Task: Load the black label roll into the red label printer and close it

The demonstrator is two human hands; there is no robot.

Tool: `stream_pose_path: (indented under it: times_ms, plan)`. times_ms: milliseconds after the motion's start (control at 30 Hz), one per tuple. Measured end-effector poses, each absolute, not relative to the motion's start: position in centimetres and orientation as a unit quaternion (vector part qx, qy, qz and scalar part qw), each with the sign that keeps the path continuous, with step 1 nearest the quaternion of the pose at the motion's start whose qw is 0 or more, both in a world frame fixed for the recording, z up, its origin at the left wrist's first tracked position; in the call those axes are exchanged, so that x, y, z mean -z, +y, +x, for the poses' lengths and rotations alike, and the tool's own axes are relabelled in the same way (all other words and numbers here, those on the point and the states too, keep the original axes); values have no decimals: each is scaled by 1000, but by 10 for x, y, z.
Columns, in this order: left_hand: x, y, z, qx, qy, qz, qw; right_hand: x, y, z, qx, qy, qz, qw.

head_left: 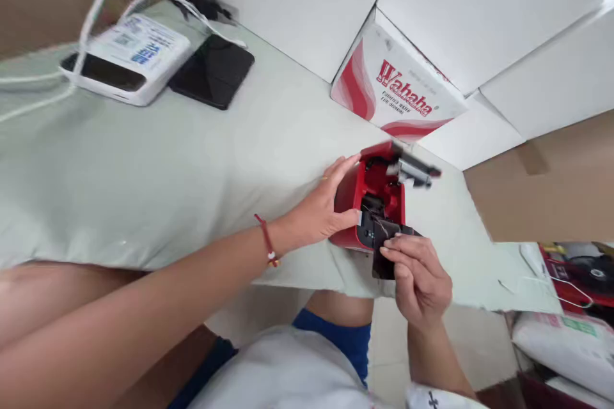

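Observation:
A small red device [378, 188] with an open housing and a grey metal part [413, 172] at its top lies near the front edge of the pale green table [192, 166]. My left hand [322, 208] grips the device's left side, fingers wrapped round it. My right hand [418, 278] pinches a black part [384, 249] at the device's near end, where dark inner pieces and thin wires show. A red cord bracelet [267, 241] sits on my left wrist.
A white device [129, 57] with a label and white cables, and a black flat object [212, 70], lie at the back left. White cartons and a red-and-white Wahaha box [398, 92] stand behind. Bags and red items [575, 281] lie on the floor at right.

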State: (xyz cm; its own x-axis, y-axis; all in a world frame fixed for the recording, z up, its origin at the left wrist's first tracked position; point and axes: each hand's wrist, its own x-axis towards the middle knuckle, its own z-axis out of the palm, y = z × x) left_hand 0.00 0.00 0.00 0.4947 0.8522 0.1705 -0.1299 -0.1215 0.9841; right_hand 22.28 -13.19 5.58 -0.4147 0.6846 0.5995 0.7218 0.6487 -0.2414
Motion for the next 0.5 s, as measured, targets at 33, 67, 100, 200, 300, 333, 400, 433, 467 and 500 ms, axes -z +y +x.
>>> stream_pose_path:
  times_ms: [33, 67, 100, 200, 300, 333, 400, 433, 467, 500]
  plan:
    - [0, 0, 1, -409, 287, 616, 609, -61, -129, 228, 16, -822, -438, 363]
    - [1, -1, 2, -407, 286, 607, 620, -67, -124, 232, 3, -805, -461, 373]
    - [1, -1, 3, -406, 286, 599, 628, -73, -118, 236, -12, -790, -486, 373]
    - [3, -3, 6, -407, 291, 579, 644, -91, -89, 245, -69, -745, -584, 316]
    - [4, -5, 8, -416, 303, 570, 641, -106, -48, 244, -114, -745, -645, 128]
    - [4, -6, 8, -418, 307, 569, 638, -109, -36, 241, -119, -748, -649, 69]
    - [5, -7, 8, -420, 317, 569, 633, -111, -15, 235, -126, -753, -646, -14]
    - [4, -8, 8, -420, 322, 568, 630, -111, -8, 232, -131, -753, -643, -42]
    - [4, -8, 8, -419, 328, 568, 628, -110, -3, 228, -135, -752, -642, -70]
    - [4, -9, 8, -418, 334, 567, 627, -109, 0, 226, -137, -749, -641, -92]
